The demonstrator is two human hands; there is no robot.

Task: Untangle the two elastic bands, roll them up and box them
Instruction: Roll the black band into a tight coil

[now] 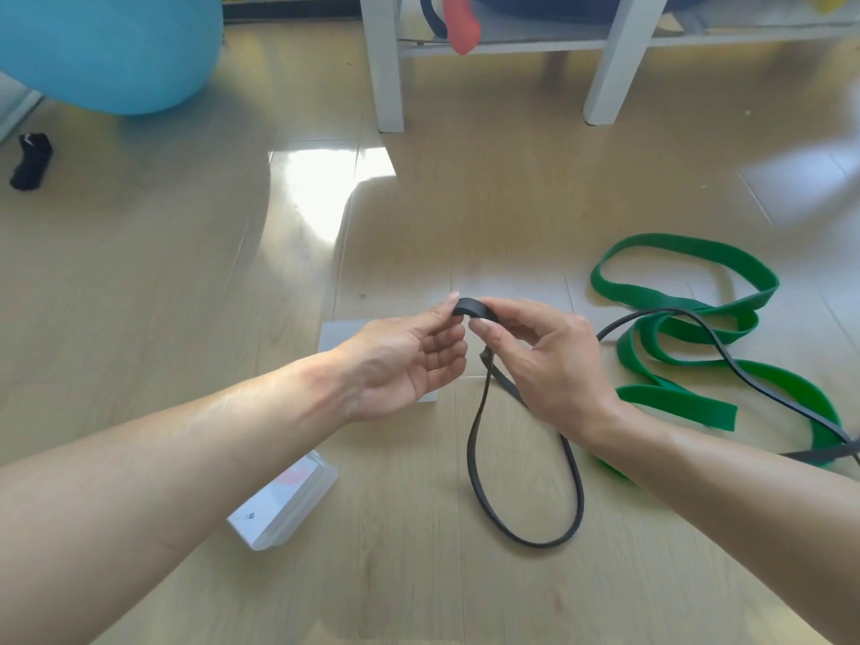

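Note:
A thin black elastic band (526, 537) hangs from my hands in a long loop down to the wooden floor. Its folded end (473, 308) is pinched between the fingertips of my left hand (409, 360) and my right hand (544, 360), held above the floor. Another stretch of the black band trails right and lies across a wide green elastic band (684, 290), which sprawls in loose folds on the floor at the right. A clear plastic box (284, 505) lies on the floor below my left forearm. A grey flat piece (339, 335), perhaps its lid, shows behind my left hand.
A large blue exercise ball (107, 48) sits at the far left. A white shelf unit with legs (386, 72) stands at the back, with a red thing (465, 25) hanging from it. A small black object (31, 160) lies at the left edge.

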